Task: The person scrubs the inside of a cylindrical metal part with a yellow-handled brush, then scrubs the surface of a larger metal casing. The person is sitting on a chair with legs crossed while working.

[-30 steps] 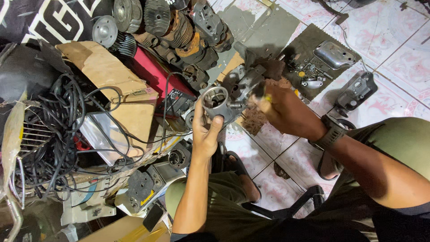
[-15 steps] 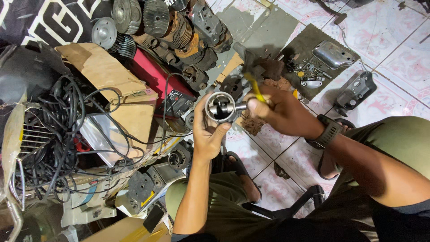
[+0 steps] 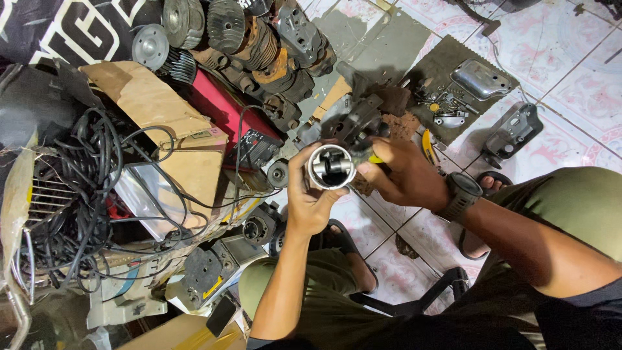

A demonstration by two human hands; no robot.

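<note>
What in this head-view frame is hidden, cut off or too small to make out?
- Tool in the right hand: only a yellow bit shows; the fingers cover the rest.
- Underside of the metal cylinder: hidden by the left hand gripping it.
- Small screws and bits on the dark mat: too small to tell apart.
- Tangle of black cables: ends lost in the pile.
- Right knee: cut off by the frame edge.

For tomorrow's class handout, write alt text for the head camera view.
Seen from above, a seated person's left hand holds a round metal cylinder part while the right hand, with a wristwatch, grips a yellow-handled tool beside it. Engine parts, tangled black cables and cardboard crowd the tiled floor.
</note>
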